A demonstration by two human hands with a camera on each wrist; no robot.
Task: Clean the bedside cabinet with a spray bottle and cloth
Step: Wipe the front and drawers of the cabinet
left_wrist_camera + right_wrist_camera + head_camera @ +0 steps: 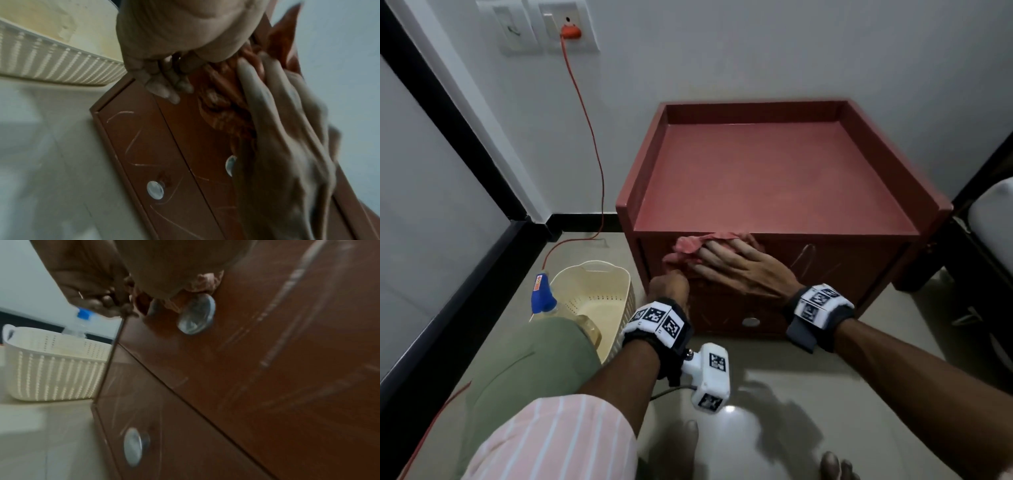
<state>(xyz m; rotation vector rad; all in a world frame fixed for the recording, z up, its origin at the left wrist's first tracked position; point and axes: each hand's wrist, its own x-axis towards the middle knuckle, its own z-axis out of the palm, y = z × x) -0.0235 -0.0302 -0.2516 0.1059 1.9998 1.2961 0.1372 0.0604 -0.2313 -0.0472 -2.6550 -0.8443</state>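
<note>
The red-brown bedside cabinet [774,178] stands against the wall, its two drawer fronts facing me. My right hand [726,255] lies flat with straight fingers on a crumpled pink-red cloth [688,245] and presses it against the upper drawer front. The left wrist view shows the cloth [222,100] bunched under that hand [287,138]. My left hand [669,286] is beside it, its curled fingers [162,87] resting on the front near the cabinet's left edge. The blue-headed spray bottle [541,298] stands on the floor to the left.
A cream perforated basket [592,291] sits on the floor against the cabinet's left side. Each drawer has a round metal knob [197,314], [133,446]. An orange cable [599,164] hangs from a wall socket. A bed edge [989,233] is at the right.
</note>
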